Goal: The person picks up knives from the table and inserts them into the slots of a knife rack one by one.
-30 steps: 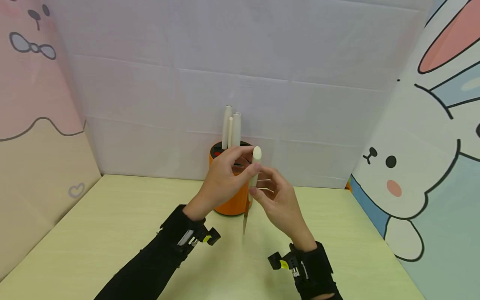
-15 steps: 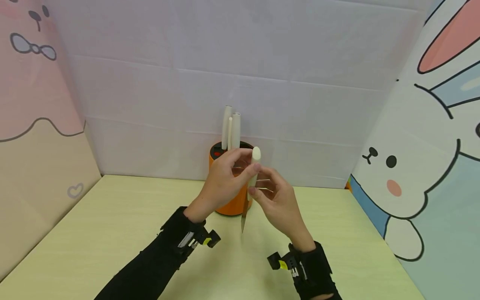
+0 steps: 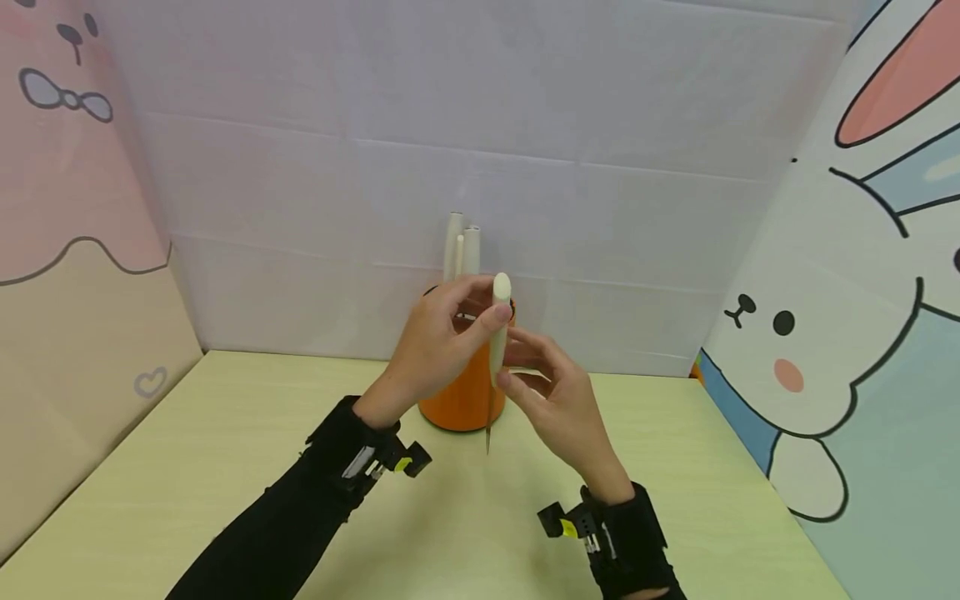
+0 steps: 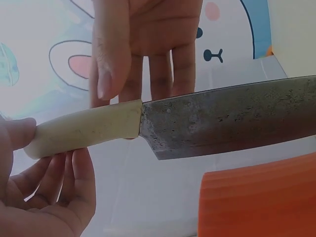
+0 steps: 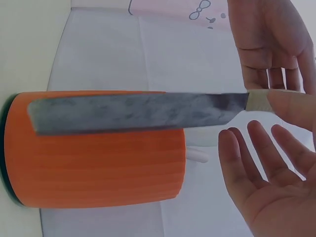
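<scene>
A kitchen knife [image 3: 498, 333] with a cream handle and a stained grey blade [image 4: 222, 118] points downward in the head view. My left hand [image 3: 438, 337] pinches the handle near its butt end, thumb on one side and fingers on the other. Lower down, the thumb of my right hand [image 3: 551, 400] lies on the handle close to the blade, its fingers reaching round behind. Just behind the blade stands an orange round knife block [image 5: 98, 168], partly hidden by my hands. Several white handles [image 3: 471, 250] stick up from its top.
The pale yellow table [image 3: 300, 483] meets a creased white backdrop [image 3: 637, 250] behind the knife block. Printed cartoon panels [image 3: 810, 333] close off the right and left sides. Black straps with small cameras sit on both wrists.
My left hand and the knife handle have shifted slightly up and left. The blade has turned to a thinner, more edge-on look, its tip a little higher. My right hand has barely moved.
</scene>
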The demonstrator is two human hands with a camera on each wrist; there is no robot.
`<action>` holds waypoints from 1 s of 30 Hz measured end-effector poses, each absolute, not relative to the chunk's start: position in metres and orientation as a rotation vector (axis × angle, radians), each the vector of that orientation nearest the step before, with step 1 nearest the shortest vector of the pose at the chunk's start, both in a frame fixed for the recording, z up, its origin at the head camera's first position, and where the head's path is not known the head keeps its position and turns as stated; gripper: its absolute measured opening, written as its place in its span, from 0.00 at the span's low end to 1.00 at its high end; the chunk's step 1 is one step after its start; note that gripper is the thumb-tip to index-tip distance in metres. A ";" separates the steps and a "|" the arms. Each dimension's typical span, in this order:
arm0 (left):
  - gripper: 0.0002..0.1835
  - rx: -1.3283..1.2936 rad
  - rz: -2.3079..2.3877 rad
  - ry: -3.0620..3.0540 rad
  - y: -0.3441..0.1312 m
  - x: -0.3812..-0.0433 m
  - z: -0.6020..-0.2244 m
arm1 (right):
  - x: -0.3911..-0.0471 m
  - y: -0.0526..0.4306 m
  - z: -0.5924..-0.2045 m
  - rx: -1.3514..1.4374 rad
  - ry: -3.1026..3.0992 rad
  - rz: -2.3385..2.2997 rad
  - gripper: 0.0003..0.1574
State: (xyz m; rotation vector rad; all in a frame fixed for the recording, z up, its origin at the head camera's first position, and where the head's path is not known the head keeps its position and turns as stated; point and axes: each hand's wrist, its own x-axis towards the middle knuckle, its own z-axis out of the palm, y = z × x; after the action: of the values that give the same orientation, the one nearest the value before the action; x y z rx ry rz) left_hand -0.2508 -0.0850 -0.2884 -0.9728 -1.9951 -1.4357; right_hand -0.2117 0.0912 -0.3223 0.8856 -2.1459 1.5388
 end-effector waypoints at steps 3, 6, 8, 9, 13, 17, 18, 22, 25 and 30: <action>0.15 -0.961 -1.408 -2.018 -0.091 -0.262 -0.286 | -0.213 0.093 -0.323 0.892 -2.144 1.522 0.29; 0.16 -0.945 -1.386 -2.025 -0.098 -0.267 -0.277 | -0.214 0.095 -0.323 0.891 -2.161 1.485 0.29; 0.16 -0.936 -1.380 -2.023 -0.102 -0.266 -0.267 | -0.214 0.096 -0.324 0.883 -2.181 1.461 0.29; 0.15 -0.932 -1.380 -2.022 -0.104 -0.264 -0.261 | -0.214 0.096 -0.324 0.877 -2.190 1.451 0.29; 0.15 -0.920 -1.386 -2.013 -0.110 -0.249 -0.231 | -0.214 0.096 -0.324 0.862 -2.226 1.407 0.30; 0.14 -0.915 -1.377 -1.995 -0.115 -0.243 -0.205 | -0.215 0.097 -0.324 0.854 -2.255 1.378 0.30; 0.14 -0.912 -1.375 -1.991 -0.116 -0.243 -0.200 | -0.215 0.097 -0.324 0.852 -2.263 1.369 0.30; 0.14 -0.903 -1.365 -1.981 -0.120 -0.249 -0.184 | -0.216 0.097 -0.325 0.853 -2.280 1.350 0.31; 0.14 -0.895 -1.370 -1.979 -0.122 -0.255 -0.176 | -0.217 0.098 -0.326 0.852 -2.283 1.347 0.31; 0.15 -0.870 -1.386 -1.995 -0.125 -0.264 -0.166 | -0.216 0.098 -0.327 0.851 -2.287 1.353 0.31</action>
State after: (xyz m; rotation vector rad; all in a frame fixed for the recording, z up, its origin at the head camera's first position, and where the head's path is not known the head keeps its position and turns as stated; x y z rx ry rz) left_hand -0.2638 -0.1250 -0.1661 -0.8700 -1.9950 -1.3863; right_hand -0.2162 0.0978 -0.3270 0.8506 -2.2869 1.3528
